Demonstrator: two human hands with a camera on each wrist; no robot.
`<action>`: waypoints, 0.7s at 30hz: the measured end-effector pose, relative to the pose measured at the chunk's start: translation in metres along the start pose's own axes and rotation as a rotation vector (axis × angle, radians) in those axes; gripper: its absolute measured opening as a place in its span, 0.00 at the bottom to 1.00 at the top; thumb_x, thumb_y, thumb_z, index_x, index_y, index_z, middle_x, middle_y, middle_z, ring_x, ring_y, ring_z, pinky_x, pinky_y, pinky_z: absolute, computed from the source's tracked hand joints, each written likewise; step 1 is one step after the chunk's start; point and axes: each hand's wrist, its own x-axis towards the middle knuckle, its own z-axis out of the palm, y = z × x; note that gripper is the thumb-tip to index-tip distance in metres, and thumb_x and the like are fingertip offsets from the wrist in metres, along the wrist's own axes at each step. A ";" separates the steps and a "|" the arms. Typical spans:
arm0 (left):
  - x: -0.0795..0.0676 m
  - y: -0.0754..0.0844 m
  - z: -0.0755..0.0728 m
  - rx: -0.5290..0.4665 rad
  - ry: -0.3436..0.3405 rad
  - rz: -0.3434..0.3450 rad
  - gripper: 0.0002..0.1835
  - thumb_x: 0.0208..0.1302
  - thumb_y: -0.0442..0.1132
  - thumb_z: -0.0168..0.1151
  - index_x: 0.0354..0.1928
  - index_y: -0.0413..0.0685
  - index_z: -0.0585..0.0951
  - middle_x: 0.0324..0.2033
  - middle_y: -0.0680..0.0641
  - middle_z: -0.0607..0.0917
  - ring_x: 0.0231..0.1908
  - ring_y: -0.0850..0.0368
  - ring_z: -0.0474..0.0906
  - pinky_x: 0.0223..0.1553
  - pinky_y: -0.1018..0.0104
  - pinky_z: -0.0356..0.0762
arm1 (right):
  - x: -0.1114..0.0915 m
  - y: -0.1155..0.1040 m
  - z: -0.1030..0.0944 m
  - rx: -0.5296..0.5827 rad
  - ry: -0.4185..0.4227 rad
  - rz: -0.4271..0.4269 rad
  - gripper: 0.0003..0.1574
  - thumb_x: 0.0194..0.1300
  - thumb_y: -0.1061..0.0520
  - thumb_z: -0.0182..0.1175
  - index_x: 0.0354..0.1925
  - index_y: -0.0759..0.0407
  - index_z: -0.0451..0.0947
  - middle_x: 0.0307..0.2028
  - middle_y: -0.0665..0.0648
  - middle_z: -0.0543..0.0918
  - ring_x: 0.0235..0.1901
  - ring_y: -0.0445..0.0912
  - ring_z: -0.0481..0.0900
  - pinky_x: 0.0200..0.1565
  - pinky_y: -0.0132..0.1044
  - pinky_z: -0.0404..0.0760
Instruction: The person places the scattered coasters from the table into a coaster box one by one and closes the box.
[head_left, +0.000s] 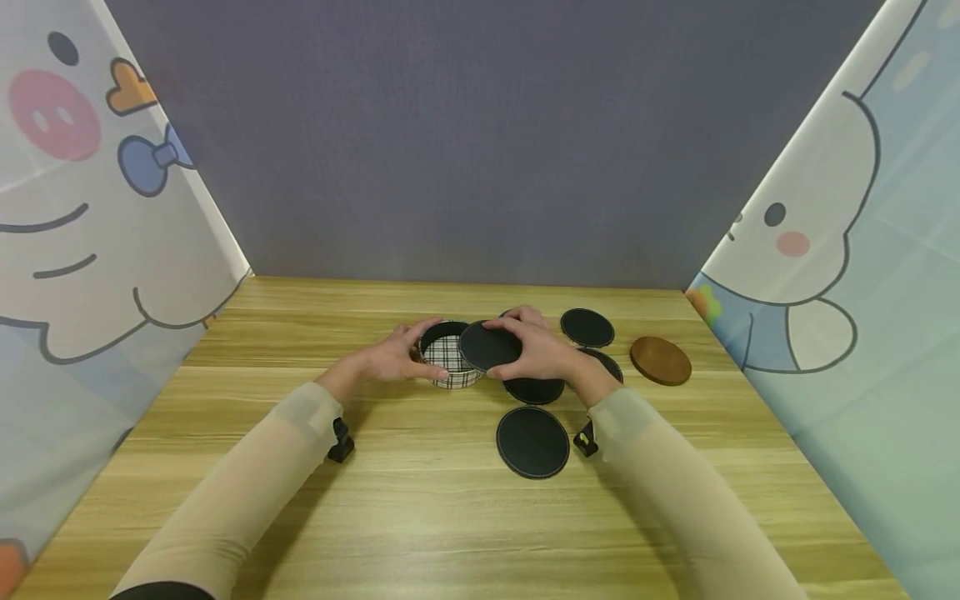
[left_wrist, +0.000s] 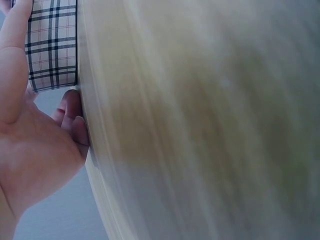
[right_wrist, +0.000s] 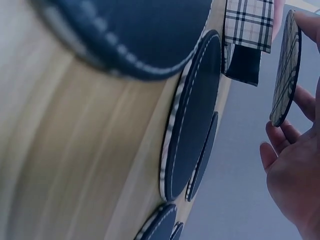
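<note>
A round plaid coaster holder (head_left: 457,381) stands on the table, black on the inner wall with a plaid floor. My left hand (head_left: 390,354) grips it at its left side, thumb at the front and fingers at the back. In the left wrist view its plaid outer wall (left_wrist: 52,47) rises from the tabletop. My right hand (head_left: 542,348) holds a black round coaster (head_left: 486,347) by its edge, tilted, overlapping the holder's right rim in the head view. The right wrist view shows this coaster's plaid underside (right_wrist: 286,70), raised off the table, and a gap in the holder's wall.
Several black stitched coasters lie to the right: one coaster (head_left: 532,442) in front, one coaster (head_left: 587,327) toward the back, others partly under my right hand and wrist. A brown wooden disc (head_left: 660,360) lies farther right. A grey panel (head_left: 472,150) stands behind the table.
</note>
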 end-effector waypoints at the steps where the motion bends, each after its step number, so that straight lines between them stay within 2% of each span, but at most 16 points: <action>1: 0.000 0.000 0.000 0.000 0.001 0.000 0.63 0.65 0.68 0.77 0.90 0.71 0.45 0.72 0.32 0.60 0.61 0.40 0.76 0.69 0.37 0.71 | 0.002 -0.001 0.001 -0.003 -0.003 0.002 0.53 0.62 0.37 0.78 0.80 0.41 0.72 0.72 0.60 0.66 0.71 0.60 0.62 0.73 0.65 0.59; 14: 0.000 0.000 -0.002 -0.008 -0.014 -0.004 0.64 0.65 0.67 0.77 0.91 0.70 0.45 0.70 0.34 0.60 0.59 0.41 0.76 0.68 0.40 0.72 | 0.025 -0.014 0.012 -0.038 -0.052 0.025 0.54 0.63 0.34 0.76 0.82 0.41 0.70 0.75 0.60 0.65 0.74 0.59 0.61 0.75 0.64 0.60; 21: 0.001 -0.001 -0.001 -0.031 -0.034 -0.001 0.63 0.67 0.66 0.76 0.91 0.69 0.45 0.71 0.34 0.58 0.55 0.44 0.79 0.58 0.49 0.79 | 0.035 -0.019 0.018 -0.042 -0.069 0.035 0.55 0.63 0.32 0.75 0.82 0.41 0.69 0.76 0.60 0.64 0.76 0.60 0.60 0.75 0.65 0.61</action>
